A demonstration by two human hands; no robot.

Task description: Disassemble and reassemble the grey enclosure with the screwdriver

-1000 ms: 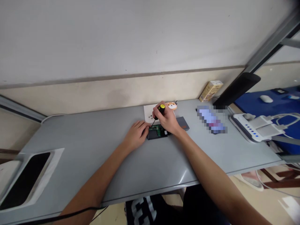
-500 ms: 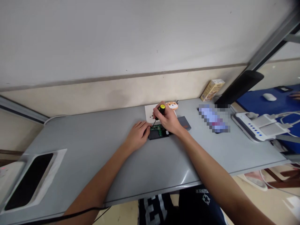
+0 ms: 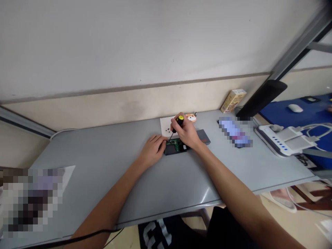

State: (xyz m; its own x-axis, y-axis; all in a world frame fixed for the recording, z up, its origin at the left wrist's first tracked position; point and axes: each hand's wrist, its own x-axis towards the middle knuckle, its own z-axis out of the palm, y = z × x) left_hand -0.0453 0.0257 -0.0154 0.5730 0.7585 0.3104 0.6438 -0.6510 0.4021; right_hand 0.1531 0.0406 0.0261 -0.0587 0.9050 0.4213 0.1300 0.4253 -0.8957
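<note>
My right hand point(image 3: 187, 131) is closed round a black screwdriver with a yellow end cap point(image 3: 180, 119). Its thin shaft points down, and the tip meets the left part of a green circuit board point(image 3: 176, 145). That board sits in a flat black casing point(image 3: 170, 150) lying on the grey table. At the casing's left edge, my left hand point(image 3: 153, 149) grips it with bent fingers close to the screwdriver tip. Small dark screws point(image 3: 168, 130) lie on a white sheet point(image 3: 164, 122) just behind. A dark grey flat cover point(image 3: 203, 137) is partly hidden by my right hand.
An orange-and-white animal-face item point(image 3: 191, 117) lies by the wall. To the right are a phone with a blurred screen point(image 3: 234, 133), a yellow carton point(image 3: 232, 100), a black cylinder point(image 3: 261, 99) and a white power strip point(image 3: 276, 140) with cables. A pixelated area covers the left front.
The view has shifted slightly. My right hand and the screwdriver have barely moved, with the tip still on the board, and my left hand stays at the casing's edge.
</note>
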